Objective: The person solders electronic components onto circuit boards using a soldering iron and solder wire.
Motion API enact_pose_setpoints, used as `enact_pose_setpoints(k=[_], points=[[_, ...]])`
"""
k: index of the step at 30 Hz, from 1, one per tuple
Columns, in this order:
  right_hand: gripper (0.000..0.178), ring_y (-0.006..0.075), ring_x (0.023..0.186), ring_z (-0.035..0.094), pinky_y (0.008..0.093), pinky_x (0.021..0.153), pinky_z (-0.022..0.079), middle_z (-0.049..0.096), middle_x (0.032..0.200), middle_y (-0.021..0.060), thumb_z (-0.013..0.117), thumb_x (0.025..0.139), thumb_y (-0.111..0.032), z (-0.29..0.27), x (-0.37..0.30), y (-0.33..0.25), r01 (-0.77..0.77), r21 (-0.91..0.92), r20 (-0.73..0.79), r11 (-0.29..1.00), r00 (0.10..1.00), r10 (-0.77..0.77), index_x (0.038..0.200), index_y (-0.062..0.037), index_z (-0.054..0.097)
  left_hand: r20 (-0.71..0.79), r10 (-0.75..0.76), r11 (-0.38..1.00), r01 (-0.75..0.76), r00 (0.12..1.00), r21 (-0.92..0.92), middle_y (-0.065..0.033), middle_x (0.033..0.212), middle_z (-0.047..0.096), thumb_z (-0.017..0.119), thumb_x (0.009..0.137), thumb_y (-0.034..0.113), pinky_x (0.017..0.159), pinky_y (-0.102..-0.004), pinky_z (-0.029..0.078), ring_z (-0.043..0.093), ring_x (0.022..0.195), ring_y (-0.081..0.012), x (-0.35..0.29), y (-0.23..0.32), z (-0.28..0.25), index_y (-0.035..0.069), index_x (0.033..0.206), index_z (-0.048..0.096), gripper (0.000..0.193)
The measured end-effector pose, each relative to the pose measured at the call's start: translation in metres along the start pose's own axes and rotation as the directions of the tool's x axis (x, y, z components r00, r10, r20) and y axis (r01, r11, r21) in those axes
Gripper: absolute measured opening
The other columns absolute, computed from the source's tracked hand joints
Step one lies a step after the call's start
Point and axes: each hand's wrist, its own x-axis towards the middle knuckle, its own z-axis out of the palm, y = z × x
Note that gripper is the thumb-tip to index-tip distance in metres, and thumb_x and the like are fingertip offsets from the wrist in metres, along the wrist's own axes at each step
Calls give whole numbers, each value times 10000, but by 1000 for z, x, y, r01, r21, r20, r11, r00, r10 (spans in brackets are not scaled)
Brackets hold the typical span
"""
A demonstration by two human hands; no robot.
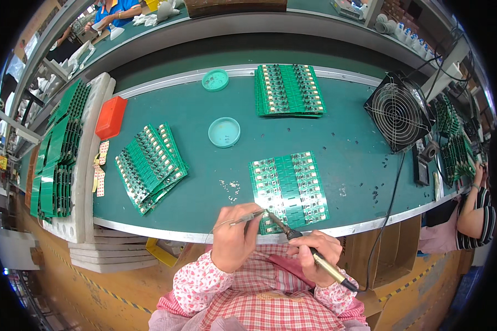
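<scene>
A green circuit board panel (289, 190) with rows of small parts lies at the table's front edge. My right hand (318, 255) is closed around a soldering iron (327, 265) with a gold-coloured handle. Its dark tip points up and left over the panel's near left corner. Close beside that tip, my left hand (234, 234) pinches slim grey tweezers (247, 217). A thin wire curves out from the left hand's fingers; whether it is solder I cannot tell. The exact contact between the tips and the board is too small to make out.
Stacked panels stand at the back (290, 91) and left (152, 168). Two round teal dishes (224, 132), a red tray (111, 117) and a fan (398, 113) surround the work. Small black parts (375, 194) and white bits (230, 189) are scattered. The iron's cord (389, 212) crosses the front edge.
</scene>
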Motion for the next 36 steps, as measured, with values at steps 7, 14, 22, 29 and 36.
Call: enact_pose_setpoints(k=[7,14,22,29,36], points=[[160,202,635,654,309,604,518,703,718,57,663,871,-55,-8,-4,6,4,-210,-166,978,985,-39,1026,-30,694,-11,-5,1000,4,1000,-5,-108,996,702,706,834,-32,759,-374,506,643,850,-303,-1,2,1,29,1025,654,207],[431,315,1091,623,476,992,475,640,1117,159,770,792,-83,7,3,10,-51,-571,-66,819,998,16,1213,-97,680,4,-6,1000,6,1000,8,-109,998,701,706,835,-33,760,-373,505,648,856,-303,-1,3,0,24,1031,651,211],[487,332,1104,625,484,1000,480,632,1137,177,773,787,-61,10,12,15,-78,-550,-75,831,996,44,1257,-111,657,-40,-83,994,79,996,-79,-140,1007,701,685,851,-62,799,-357,509,664,906,-291,-2,-1,-4,5,1048,633,216],[469,337,1076,612,472,973,467,626,1092,158,789,761,-76,14,30,14,-3,-536,-64,844,997,-37,1216,-115,680,-81,-26,999,28,996,21,-129,1010,705,682,822,-81,816,-353,494,649,906,-270,0,-3,-21,20,1055,637,258],[249,366,871,574,457,739,477,561,931,147,802,704,-99,8,21,-8,156,-418,72,895,988,-139,924,-105,685,163,294,945,-312,942,99,-58,1093,662,670,753,23,866,-365,451,630,960,-202,-2,3,-19,69,1085,641,336]])
